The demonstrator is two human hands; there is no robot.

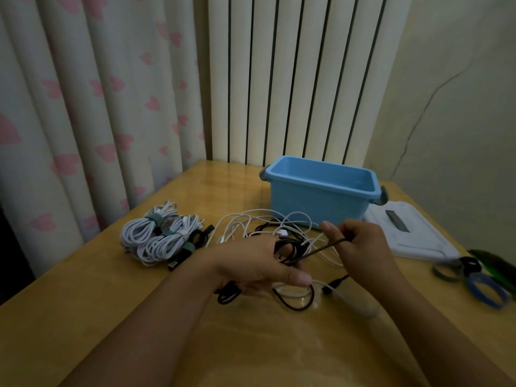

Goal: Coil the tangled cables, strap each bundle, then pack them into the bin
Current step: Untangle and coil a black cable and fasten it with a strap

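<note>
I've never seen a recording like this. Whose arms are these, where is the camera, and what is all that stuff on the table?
There is no machine here: a person wears a wide-angle camera on the head, so you look down at their own two arms. The left hand holds a small coil of black cable, and the right hand pinches the cable's free length, apparently winding it. On the wooden table lie three white bundles already strapped, a tangle of loose white cables, and an open blue bin with nothing visible inside. Right of the bin lies a white lid, and nearer the edge some spare straps, blurred.
</note>
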